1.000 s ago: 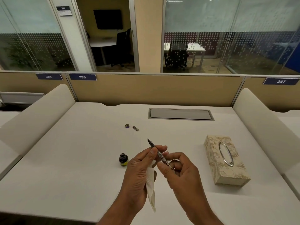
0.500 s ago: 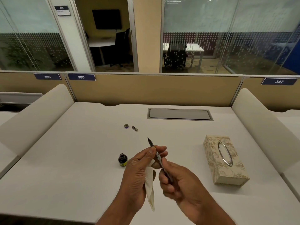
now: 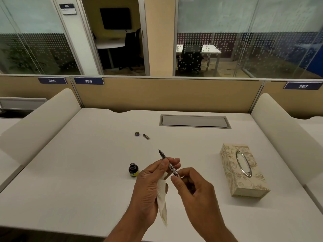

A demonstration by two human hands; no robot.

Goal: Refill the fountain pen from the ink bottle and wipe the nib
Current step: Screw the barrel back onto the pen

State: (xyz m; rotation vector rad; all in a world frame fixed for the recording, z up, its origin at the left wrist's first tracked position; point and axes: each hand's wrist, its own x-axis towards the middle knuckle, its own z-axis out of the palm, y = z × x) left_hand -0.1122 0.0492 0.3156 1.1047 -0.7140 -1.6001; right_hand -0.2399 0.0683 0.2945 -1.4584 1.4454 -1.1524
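The left hand (image 3: 150, 182) pinches the fountain pen (image 3: 168, 165) between thumb and fingertips just behind the nib, with a white tissue (image 3: 162, 205) tucked under its lower fingers and hanging down; the right hand (image 3: 197, 193) closes its thumb and forefinger on the pen's rear end, so both hands are holding the one pen above the worktop (image 3: 87, 172), just to the right of the ink bottle (image 3: 133, 170). The bottle stands open and upright close to the left wrist, and I judge that to be the main hazard: a sideways swing of that hand or the trailing tissue could knock it over and flood the pale surface. A wet nib could also drip, or smear ink on the fingers, if the tissue is brought up carelessly. The right hand seems to be working the rear end, though I cannot tell how; a rough turn there could push ink out. The pen's long axis runs diagonally, nib up and away from the person, tilted toward the far left, above and to the right of the bottle. Beyond the bottle lie a small round cap (image 3: 137, 133) and a short metal piece (image 3: 146, 136), side by side; the tissue box (image 3: 243, 172) sits well to the bottle's right.
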